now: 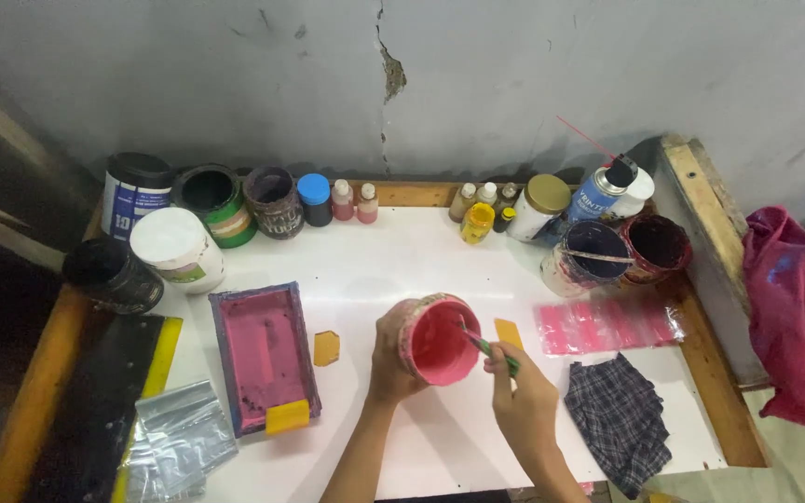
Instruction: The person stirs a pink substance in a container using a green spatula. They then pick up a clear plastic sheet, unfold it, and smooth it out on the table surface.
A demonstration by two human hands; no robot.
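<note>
My left hand (387, 359) grips a round tub of pink paint (438, 340), tilted toward me above the white tabletop (393, 251). My right hand (522, 396) holds a thin green-handled stick (488, 347) whose tip dips into the pink paint. A small yellow card (509, 333) lies just right of the tub. Left of it sit another yellow card (326, 348) and a rectangular tray (262, 356) smeared pink, with a yellow scraper (287, 415) at its near end.
Jars, tubs and small bottles line the back edge, with a blue spray can (601, 192) and two paint pots (656, 246) at right. A pink plastic sheet (607, 324) and checked cloth (621, 419) lie right; a red cloth (794, 298) hangs off the table. Foil (177, 442) lies at front left.
</note>
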